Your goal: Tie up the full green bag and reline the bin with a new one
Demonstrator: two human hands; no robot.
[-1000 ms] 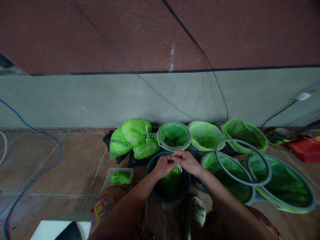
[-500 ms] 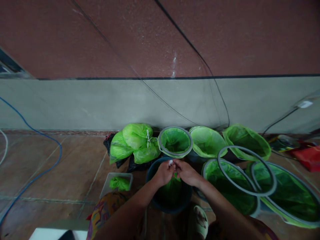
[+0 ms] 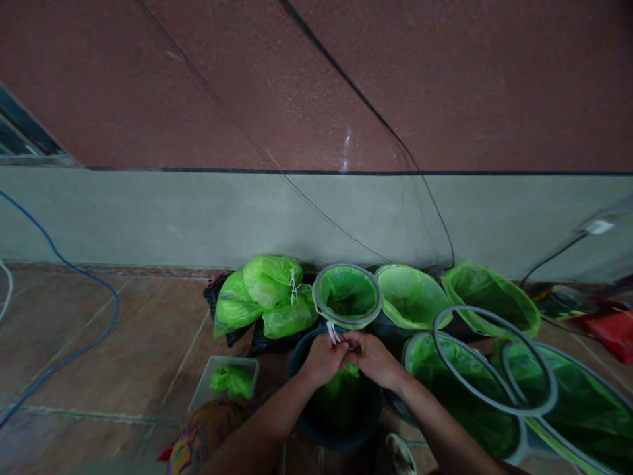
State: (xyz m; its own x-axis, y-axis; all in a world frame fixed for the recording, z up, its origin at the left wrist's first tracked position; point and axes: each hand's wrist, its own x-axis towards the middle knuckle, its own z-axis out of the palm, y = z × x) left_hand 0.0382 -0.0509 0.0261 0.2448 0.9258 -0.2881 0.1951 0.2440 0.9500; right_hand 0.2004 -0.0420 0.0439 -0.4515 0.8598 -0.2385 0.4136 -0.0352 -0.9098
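Right in front of us sits a dark bucket (image 3: 336, 422) with a green bag (image 3: 341, 396) inside it. Our left hand (image 3: 321, 359) and right hand (image 3: 370, 356) meet above its far rim, fingertips pinched on the white drawstring (image 3: 332, 333) at the bag's gathered neck. Just left there's a clear tray (image 3: 208, 389) holding folded green bags. Farther back, tied-off green bags (image 3: 267, 293) and lined bins (image 3: 347, 295) line the wall.

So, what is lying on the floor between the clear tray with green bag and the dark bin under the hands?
Only bare brown floor between clear tray and dark bin, in the head view.
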